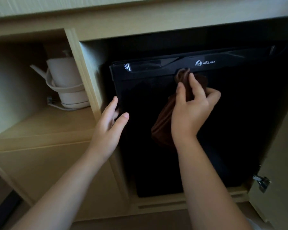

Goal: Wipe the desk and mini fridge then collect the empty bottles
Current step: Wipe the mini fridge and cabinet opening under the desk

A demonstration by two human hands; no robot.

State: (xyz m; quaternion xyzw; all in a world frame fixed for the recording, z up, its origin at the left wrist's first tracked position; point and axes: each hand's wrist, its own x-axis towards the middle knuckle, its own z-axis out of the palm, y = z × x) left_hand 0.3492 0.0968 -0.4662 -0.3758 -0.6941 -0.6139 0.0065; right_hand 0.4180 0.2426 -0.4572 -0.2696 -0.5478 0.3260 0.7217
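The black mini fridge point(206, 130) fills the center and right of the frame, set inside a wooden cabinet point(83, 67). The right hand point(192, 107) clamps a brown cloth point(163, 120) against the fridge door below its top edge. The left hand point(109, 123), fingers straight and apart, rests on the door's left edge. A white kettle point(65, 82) sits on the shelf at upper left.

Person's arms, head view. The left forearm point(70, 180) and the right forearm point(206, 188) are showing bare along their whole visible length, from wrist to lower frame edge. The left hand point(108, 127) and the right hand point(191, 112) are likewise showing bare, each with short, plain nails.
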